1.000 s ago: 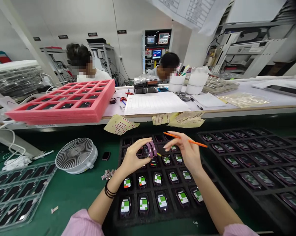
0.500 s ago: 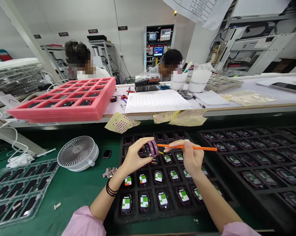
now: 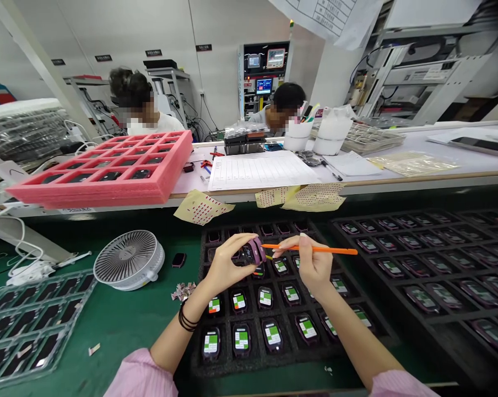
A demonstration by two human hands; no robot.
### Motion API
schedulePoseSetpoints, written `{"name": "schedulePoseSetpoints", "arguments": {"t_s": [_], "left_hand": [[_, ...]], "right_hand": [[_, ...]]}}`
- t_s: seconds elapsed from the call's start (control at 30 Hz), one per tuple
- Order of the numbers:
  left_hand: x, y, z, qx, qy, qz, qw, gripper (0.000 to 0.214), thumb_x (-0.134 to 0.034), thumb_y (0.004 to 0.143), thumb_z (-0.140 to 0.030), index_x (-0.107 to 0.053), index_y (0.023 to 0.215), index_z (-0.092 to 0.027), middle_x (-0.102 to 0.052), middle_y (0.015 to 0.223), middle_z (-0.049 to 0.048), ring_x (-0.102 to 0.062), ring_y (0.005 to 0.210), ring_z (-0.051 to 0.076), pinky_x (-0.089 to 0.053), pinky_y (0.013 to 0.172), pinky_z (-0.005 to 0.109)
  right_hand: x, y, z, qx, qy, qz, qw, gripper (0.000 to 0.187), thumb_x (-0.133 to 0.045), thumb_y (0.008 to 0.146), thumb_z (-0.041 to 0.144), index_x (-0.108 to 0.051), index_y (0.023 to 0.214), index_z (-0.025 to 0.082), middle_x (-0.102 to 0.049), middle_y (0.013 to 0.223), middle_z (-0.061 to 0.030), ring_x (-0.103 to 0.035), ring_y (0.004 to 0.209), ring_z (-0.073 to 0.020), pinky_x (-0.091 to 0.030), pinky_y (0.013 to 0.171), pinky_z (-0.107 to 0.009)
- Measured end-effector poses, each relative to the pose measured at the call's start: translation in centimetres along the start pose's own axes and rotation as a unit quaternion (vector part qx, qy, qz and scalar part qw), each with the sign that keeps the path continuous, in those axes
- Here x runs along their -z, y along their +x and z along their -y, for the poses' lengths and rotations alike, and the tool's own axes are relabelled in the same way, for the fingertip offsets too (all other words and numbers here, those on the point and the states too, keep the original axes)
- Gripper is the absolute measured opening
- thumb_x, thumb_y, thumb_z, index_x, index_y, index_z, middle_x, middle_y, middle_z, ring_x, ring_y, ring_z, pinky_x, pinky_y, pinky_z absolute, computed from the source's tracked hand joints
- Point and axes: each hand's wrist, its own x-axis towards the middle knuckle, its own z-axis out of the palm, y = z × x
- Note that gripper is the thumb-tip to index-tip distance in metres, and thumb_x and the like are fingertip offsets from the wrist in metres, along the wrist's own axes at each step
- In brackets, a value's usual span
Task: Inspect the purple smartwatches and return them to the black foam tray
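Observation:
My left hand (image 3: 226, 264) is closed on a small purple watch body (image 3: 253, 251), held above a black tray (image 3: 290, 355) of several watch bodies with green and white stickers. My right hand (image 3: 310, 262) pinches an orange stick (image 3: 315, 249) that lies level, its left tip touching the side of the purple watch body. Both hands hover over the far rows of the tray. Black bands circle my left wrist.
A second black tray (image 3: 447, 325) of watch bodies lies to the right. A white round fan (image 3: 128, 259) and a clear empty tray (image 3: 30, 325) sit left on the green mat. A pink foam tray (image 3: 104, 173), papers and two seated people are beyond.
The orange stick swung from a slant to level, and its tip came to the purple watch body. My left hand kept its hold in nearly the same spot.

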Motion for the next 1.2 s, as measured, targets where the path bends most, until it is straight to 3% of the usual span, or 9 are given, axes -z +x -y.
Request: {"name": "schedulePoseSetpoints", "arguments": {"t_s": [0.23,0.97,1.1,1.2], "left_hand": [[0.0,0.1,-0.5,0.008,-0.014,0.007,1.000,0.048,-0.071,0.072,-0.014,-0.059,0.119,-0.019,-0.065,0.116,0.0102,-0.061,0.108,0.024,-0.049,0.096,0.040],[-0.2,0.1,-0.1,-0.004,-0.005,-0.002,1.000,0.047,-0.070,0.073,-0.013,-0.060,0.118,-0.018,-0.064,0.117,0.0107,-0.061,0.109,0.023,-0.050,0.096,0.039],[-0.5,0.2,0.2,0.074,-0.077,0.003,0.994,0.046,-0.074,0.071,-0.019,-0.062,0.115,-0.018,-0.066,0.114,0.0105,-0.063,0.103,0.024,-0.052,0.089,0.038],[-0.8,0.4,0.9,0.214,-0.246,-0.019,0.945,0.054,-0.079,0.064,-0.024,-0.062,0.114,-0.016,-0.067,0.113,0.0115,-0.064,0.100,0.025,-0.053,0.087,0.037]], "right_hand": [[-0.1,0.0,0.5,-0.012,0.064,0.015,0.998,0.040,-0.038,0.099,0.034,-0.069,0.079,0.019,-0.071,0.067,-0.0045,-0.070,0.070,-0.0189,-0.055,0.069,-0.033],[-0.8,-0.6,0.3,0.005,0.026,0.038,0.999,0.040,-0.036,0.099,0.032,-0.068,0.079,0.020,-0.068,0.066,-0.0043,-0.069,0.069,-0.0186,-0.056,0.067,-0.033],[-0.4,-0.5,0.1,0.011,0.047,0.041,0.998,0.037,-0.034,0.100,0.031,-0.068,0.089,0.020,-0.073,0.076,-0.0044,-0.071,0.070,-0.0176,-0.057,0.066,-0.031],[0.1,-0.3,0.3,0.039,0.002,0.000,0.999,0.032,-0.032,0.101,0.027,-0.063,0.109,0.022,-0.075,0.082,-0.0027,-0.072,0.078,-0.0173,-0.057,0.074,-0.032]]}}
